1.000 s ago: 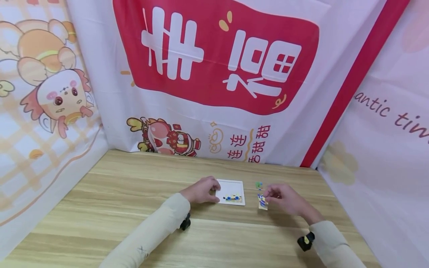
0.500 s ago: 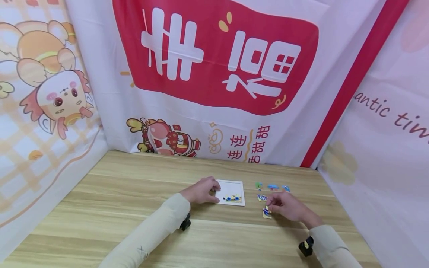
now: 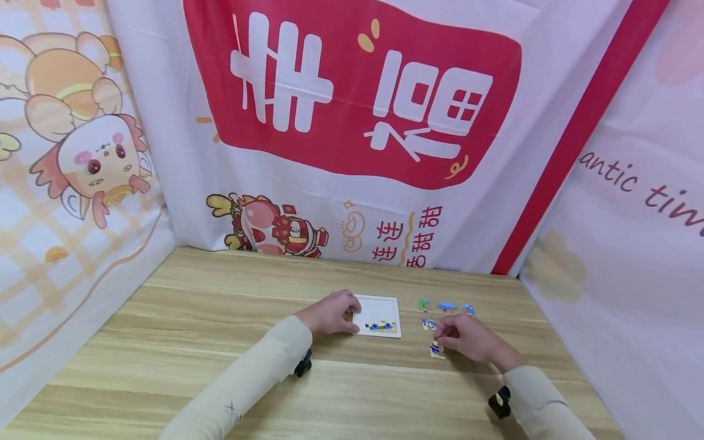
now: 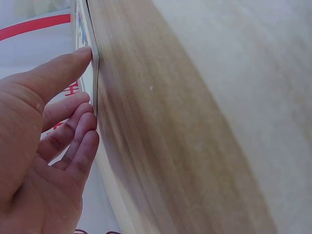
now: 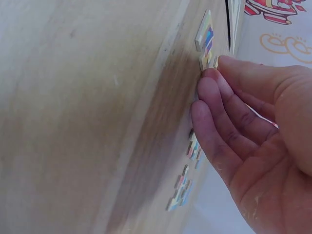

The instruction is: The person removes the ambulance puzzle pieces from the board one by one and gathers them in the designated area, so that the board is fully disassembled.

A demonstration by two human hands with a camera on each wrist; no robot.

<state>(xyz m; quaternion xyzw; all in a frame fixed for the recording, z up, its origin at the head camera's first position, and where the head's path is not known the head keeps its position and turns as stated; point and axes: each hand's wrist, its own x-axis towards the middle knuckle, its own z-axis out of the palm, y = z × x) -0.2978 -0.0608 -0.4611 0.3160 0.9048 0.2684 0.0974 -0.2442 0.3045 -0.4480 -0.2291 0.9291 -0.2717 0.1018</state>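
My left hand [image 3: 332, 313] rests at the left edge of a white puzzle board [image 3: 379, 305], thumb and fingertips touching its rim. On the board, a yellow strip with blue wheels [image 3: 381, 326] lies along the near side. In the left wrist view, the thumb [image 4: 66, 70] is straight against the rim and the other fingers are loosely bent. My right hand [image 3: 467, 337] pinches the far end of a yellow and blue puzzle piece [image 3: 437, 350] between thumb and fingers. In the right wrist view, this puzzle piece [image 5: 206, 36] is close to the tabletop.
Beyond the right hand lie loose puzzle pieces: a green one [image 3: 423, 305], a blue and red one [image 3: 447, 306], a blue one [image 3: 468, 309], and a blue and white one [image 3: 428, 324]. A wooden table [image 3: 247, 287] meets printed cloth [image 3: 352, 201] at the back.
My right hand has drawn its puzzle piece nearer to me and slightly right, uncovering other pieces behind it; in the last half second it barely moves. The left hand keeps its place.
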